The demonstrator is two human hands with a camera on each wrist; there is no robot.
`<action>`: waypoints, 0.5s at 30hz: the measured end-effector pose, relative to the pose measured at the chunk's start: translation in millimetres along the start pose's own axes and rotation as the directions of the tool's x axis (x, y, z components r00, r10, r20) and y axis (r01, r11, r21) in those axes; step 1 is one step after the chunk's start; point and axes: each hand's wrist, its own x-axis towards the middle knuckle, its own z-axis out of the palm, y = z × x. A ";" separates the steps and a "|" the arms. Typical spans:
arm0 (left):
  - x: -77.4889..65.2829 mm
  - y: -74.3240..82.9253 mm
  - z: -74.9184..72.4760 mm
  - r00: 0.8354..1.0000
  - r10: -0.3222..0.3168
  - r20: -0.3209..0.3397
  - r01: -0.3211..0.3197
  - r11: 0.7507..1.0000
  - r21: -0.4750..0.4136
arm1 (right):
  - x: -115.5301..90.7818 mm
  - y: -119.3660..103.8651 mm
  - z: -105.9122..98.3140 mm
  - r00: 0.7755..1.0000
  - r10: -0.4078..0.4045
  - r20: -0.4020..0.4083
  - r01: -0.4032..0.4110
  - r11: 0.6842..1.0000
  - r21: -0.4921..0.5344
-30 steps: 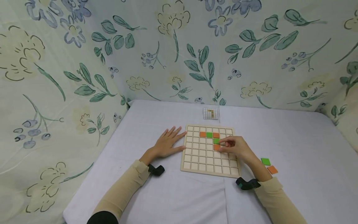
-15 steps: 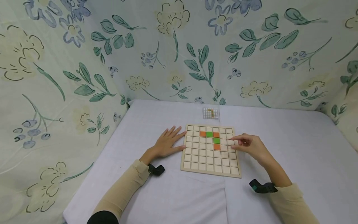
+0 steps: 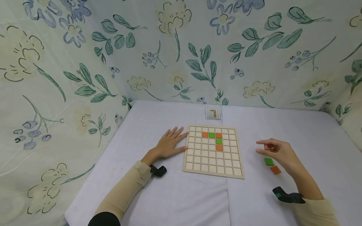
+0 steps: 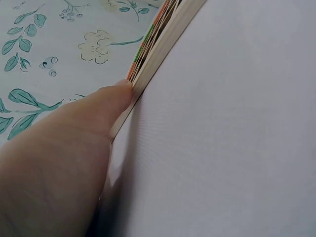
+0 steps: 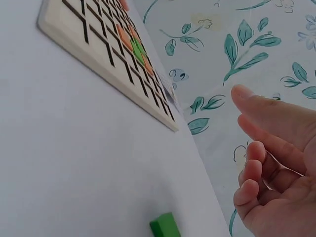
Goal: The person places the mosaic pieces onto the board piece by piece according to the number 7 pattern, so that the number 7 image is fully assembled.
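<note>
A wooden grid board (image 3: 200, 160) lies on the white-covered table, with orange and green square tiles set in an angled line of its cells. My left hand (image 3: 169, 144) rests flat with spread fingers against the board's left edge; the left wrist view shows its thumb (image 4: 111, 101) touching the rim. Off the board's right side, my right hand (image 3: 278, 152) hovers above the cloth, thumb and index finger apart and nothing between them. Near it lie a loose green tile (image 3: 269, 161) and an orange tile (image 3: 275, 170). The right wrist view shows the green tile low down.
Behind the board lies a small card (image 3: 212, 114) printed with a grid and a coloured pattern. A white cloth (image 3: 158, 201) covers the table, creased in front of the board. Floral fabric (image 3: 175, 56) hangs behind and at the sides.
My right hand has withdrawn from the tiles on the board and moved right, toward the loose green and orange tiles. My left hand has stayed in place.
</note>
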 end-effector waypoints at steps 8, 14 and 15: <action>1.1 -0.9 1.4 1.000 0.001 -0.007 -0.001 1.000 0.009 | -14.2 24.1 -10.2 0.999 0.034 -0.003 -0.034 0.997 -0.063; 0.7 -0.7 1.9 1.000 -0.004 -0.003 0.004 1.000 0.010 | -25.4 38.2 -15.1 0.998 0.064 0.021 -0.063 0.997 -0.041; 0.7 -0.8 2.0 1.000 -0.004 -0.005 0.004 1.000 0.009 | -26.8 39.9 -15.4 0.997 0.070 0.024 -0.069 0.997 -0.040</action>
